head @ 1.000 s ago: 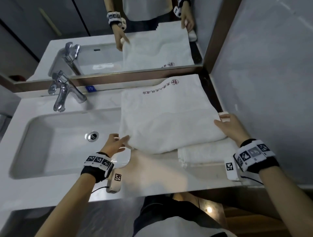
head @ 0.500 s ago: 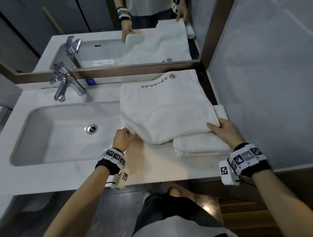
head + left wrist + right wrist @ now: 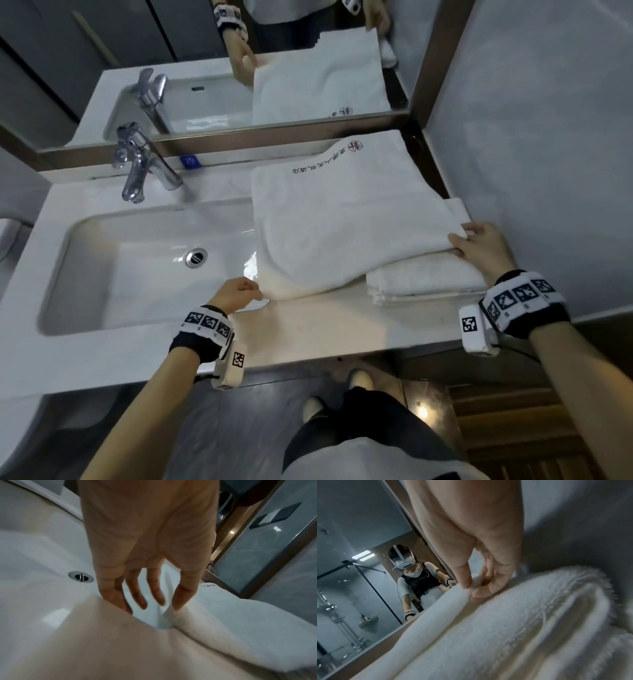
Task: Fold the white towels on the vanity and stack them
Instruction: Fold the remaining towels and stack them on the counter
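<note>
My right hand (image 3: 481,247) pinches the towel (image 3: 346,222) at its near right corner — thumb (image 3: 464,574) on one side of the white pile, curled fingers (image 3: 485,590) on the other, pressed close together. My left hand (image 3: 236,294) is at the near left corner, over the edge of the sink (image 3: 102,274). Its fingers (image 3: 154,588) hang down, slightly spread and barely bent; the forefinger tip (image 3: 178,601) touches the towel's edge, and I cannot tell whether any finger truly grips it. The towel lies folded on the vanity (image 3: 325,329), its printed end toward the mirror (image 3: 239,68), its left part hanging over the basin. Its right part rests on a smaller folded towel (image 3: 424,277) by the wall — that one sits flat beneath my right wrist.
</note>
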{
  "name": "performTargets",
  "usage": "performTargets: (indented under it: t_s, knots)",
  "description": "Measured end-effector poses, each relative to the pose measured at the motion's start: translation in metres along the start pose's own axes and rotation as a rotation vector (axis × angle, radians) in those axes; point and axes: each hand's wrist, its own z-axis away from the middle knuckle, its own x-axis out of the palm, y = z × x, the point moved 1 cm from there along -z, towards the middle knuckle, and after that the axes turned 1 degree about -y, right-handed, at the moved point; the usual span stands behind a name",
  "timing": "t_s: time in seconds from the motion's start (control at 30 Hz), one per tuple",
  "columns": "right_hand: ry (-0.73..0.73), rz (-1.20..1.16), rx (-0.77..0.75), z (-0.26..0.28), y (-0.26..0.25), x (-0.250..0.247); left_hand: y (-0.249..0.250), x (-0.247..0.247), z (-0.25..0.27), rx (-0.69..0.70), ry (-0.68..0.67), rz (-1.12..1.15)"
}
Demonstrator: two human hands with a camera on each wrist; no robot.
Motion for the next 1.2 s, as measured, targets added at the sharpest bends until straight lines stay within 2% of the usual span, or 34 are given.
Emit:
performTargets:
  t_s: [0.13, 0.37, 0.5, 0.63, 0.77, 0.83, 0.9, 0.97, 1.03, 1.2]
  knots:
    - [-0.026, -0.025, 0.111, -0.001, -0.005, 0.009, 0.014, 0.011, -0.003, -0.148, -0.099, 0.299]
    - [0.063, -0.002, 0.091, -0.005, -0.015, 0.003, 0.022, 0.011, -0.010, -0.130, -0.039, 0.248]
    - [0.033, 0.050, 0.035, -0.005, -0.010, -0.003, 0.015, 0.002, -0.004, -0.149, -0.020, 0.340]
    - [-0.016, 0.128, -0.062, -0.005, -0.008, -0.002, 0.014, -0.002, 0.004, -0.020, 0.010, 0.372]
    - [-0.087, 0.239, -0.115, 0.002, -0.018, -0.004, 0.019, -0.014, 0.013, 0.081, -0.150, 0.413]
    - [-0.185, 0.246, -0.158, 0.005, -0.023, -0.007, 0.021, -0.019, 0.017, 0.114, -0.232, 0.421]
    - [-0.286, 0.293, -0.240, 0.010, -0.024, -0.009, 0.022, -0.021, 0.021, 0.172, -0.259, 0.362]
    - [-0.250, 0.359, -0.343, 0.010, -0.024, -0.011, 0.024, -0.020, 0.023, 0.240, -0.195, 0.219]
    - [-0.136, 0.442, -0.428, 0.007, -0.025, -0.011, 0.026, -0.017, 0.023, 0.280, -0.092, 0.136]
    - [0.028, 0.534, -0.529, -0.006, -0.036, -0.005, 0.023, -0.015, 0.013, 0.342, 0.328, 0.113]
